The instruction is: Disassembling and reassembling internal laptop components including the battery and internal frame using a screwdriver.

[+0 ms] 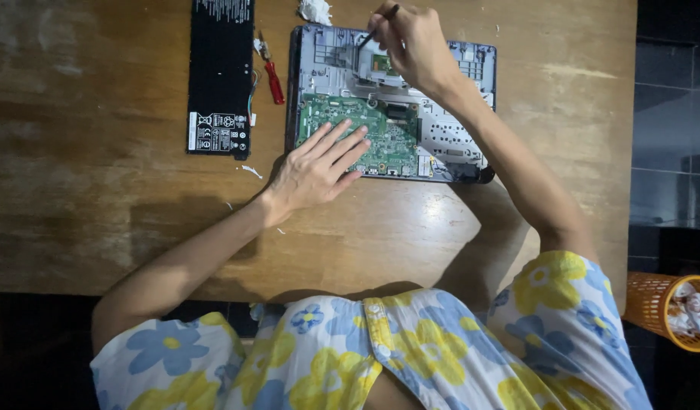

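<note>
An opened laptop base (456,129) lies on the wooden table (99,190), its green circuit board (391,140) exposed. My left hand (316,167) rests flat on the near left part of the board, fingers spread. My right hand (414,42) is at the far side of the laptop, closed around a thin dark tool (376,29) whose tip points down at the grey inner frame.
A long black battery pack (221,76) lies to the left of the laptop. A small red-handled screwdriver (274,76) sits between them. Crumpled white paper (316,11) lies at the far edge. An orange basket (668,307) stands off the table at right.
</note>
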